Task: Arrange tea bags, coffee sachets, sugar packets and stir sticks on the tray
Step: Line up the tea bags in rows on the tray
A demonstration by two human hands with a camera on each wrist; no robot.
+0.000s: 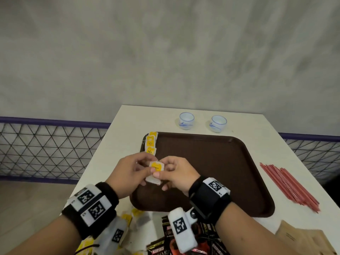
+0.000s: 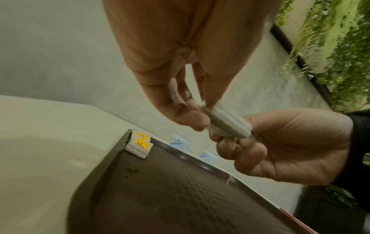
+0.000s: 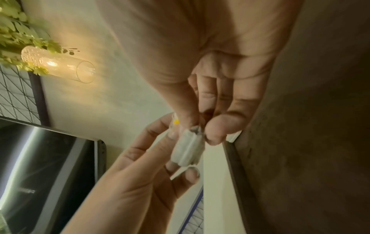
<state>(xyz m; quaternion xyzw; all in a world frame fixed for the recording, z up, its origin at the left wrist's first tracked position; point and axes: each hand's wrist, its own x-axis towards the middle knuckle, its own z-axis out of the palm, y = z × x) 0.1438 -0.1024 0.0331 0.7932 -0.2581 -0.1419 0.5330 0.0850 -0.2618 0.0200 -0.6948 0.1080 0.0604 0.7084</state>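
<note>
Clearly the tea bag [image 1: 156, 171] was a light, soft, easily crushed thing, so we judged it best taken by its flat paper edges and not squeezed across its filling; our left hand [image 1: 128, 173] and right hand [image 1: 176, 173] both pinched it between thumb and curled fingers, just above the near left part of the brown tray [image 1: 220, 172]. It looked like a small white paper pouch with a yellow tag, like the row of tea bags [image 1: 151, 143] lying along the tray's far left edge.

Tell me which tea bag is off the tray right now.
The tea bag pinched between the left hand and right hand; the others lie along the tray's left edge.
</note>
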